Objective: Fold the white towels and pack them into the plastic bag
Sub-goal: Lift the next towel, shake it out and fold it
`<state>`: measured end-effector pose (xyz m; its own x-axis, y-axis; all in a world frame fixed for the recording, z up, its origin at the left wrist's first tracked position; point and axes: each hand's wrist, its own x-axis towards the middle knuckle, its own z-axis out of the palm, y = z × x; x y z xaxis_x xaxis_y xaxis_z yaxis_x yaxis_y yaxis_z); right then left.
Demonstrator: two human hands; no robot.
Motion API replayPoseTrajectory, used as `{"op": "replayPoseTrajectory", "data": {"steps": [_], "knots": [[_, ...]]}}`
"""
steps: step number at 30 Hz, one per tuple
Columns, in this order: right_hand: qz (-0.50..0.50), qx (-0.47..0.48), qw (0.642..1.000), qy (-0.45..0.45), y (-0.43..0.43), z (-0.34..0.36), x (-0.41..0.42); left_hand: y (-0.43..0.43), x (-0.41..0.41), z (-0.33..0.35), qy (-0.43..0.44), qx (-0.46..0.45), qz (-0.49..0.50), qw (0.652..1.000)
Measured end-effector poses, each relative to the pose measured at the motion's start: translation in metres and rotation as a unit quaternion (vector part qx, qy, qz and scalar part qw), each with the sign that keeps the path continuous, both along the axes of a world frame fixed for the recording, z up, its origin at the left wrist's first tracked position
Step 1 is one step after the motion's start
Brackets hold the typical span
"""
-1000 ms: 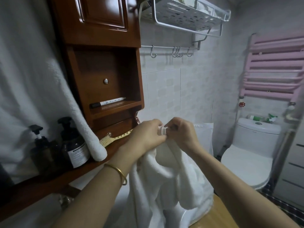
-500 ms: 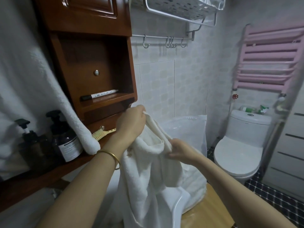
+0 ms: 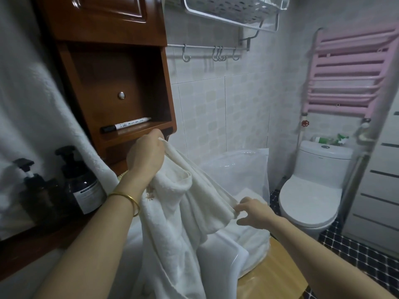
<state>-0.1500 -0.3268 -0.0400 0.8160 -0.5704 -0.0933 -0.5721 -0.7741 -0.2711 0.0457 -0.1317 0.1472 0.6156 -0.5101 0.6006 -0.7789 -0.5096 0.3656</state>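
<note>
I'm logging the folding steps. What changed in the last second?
The right hand parted from the left hand and slid down and rightward along the edge of the white terry towel, now pinching it lower. The left hand still grips the upper corner; the clear plastic bag stays behind.

Head camera looks forward-down, close over both forearms.
</note>
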Motion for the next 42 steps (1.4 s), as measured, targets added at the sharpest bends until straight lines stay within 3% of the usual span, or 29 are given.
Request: {"op": "replayPoseTrajectory", "data": {"steps": [3, 5, 6, 9, 11, 15, 20, 22, 24, 27, 29, 31, 34, 36, 42], "knots": [[-0.072, -0.006, 0.997, -0.042, 0.001, 0.005, -0.001, 0.001, 0.001, 0.004, -0.009, -0.020, 0.001, 1.000], [-0.163, 0.033, 0.970, -0.177, -0.001, 0.028, 0.005, -0.001, -0.001, 0.012, -0.021, -0.044, 0.002, 0.999], [-0.207, 0.105, 0.929, -0.288, -0.004, 0.046, 0.011, -0.004, -0.003, 0.018, -0.031, -0.058, -0.001, 0.998], [-0.297, 0.329, 0.718, -0.537, -0.012, 0.111, 0.029, -0.012, -0.008, 0.045, -0.071, -0.107, -0.017, 0.992], [-0.293, 0.356, 0.622, -0.633, -0.019, 0.155, 0.037, -0.018, -0.010, 0.070, -0.086, -0.145, -0.024, 0.985], [-0.291, 0.123, 0.619, -0.719, -0.024, 0.231, 0.031, -0.020, -0.012, 0.119, -0.113, -0.226, -0.024, 0.967], [-0.200, -0.061, 0.537, -0.817, -0.009, 0.301, 0.010, -0.010, -0.014, 0.154, -0.155, -0.287, -0.021, 0.945], [-0.199, -0.111, 0.524, -0.821, -0.007, 0.316, 0.000, -0.004, -0.011, 0.163, -0.168, -0.295, -0.009, 0.941], [-0.205, -0.133, 0.562, -0.790, -0.008, 0.319, -0.010, 0.001, -0.006, 0.166, -0.170, -0.291, 0.005, 0.942], [-0.260, -0.119, 0.693, -0.661, -0.015, 0.306, -0.017, 0.003, 0.002, 0.153, -0.150, -0.238, 0.007, 0.960], [-0.295, -0.111, 0.751, -0.580, -0.016, 0.292, -0.020, -0.001, 0.005, 0.136, -0.124, -0.199, 0.009, 0.972], [-0.290, -0.097, 0.790, -0.531, -0.011, 0.282, -0.021, -0.008, 0.010, 0.115, -0.096, -0.164, 0.017, 0.982], [-0.233, -0.027, 0.878, -0.417, -0.004, 0.272, -0.028, -0.018, 0.018, 0.085, -0.042, -0.107, 0.040, 0.993], [-0.213, 0.028, 0.905, -0.367, -0.002, 0.266, -0.036, -0.024, 0.023, 0.070, -0.009, -0.072, 0.042, 0.996], [-0.155, 0.144, 0.907, -0.363, 0.018, 0.250, -0.054, -0.051, 0.009, 0.018, 0.020, 0.046, 0.006, 0.999]]}}
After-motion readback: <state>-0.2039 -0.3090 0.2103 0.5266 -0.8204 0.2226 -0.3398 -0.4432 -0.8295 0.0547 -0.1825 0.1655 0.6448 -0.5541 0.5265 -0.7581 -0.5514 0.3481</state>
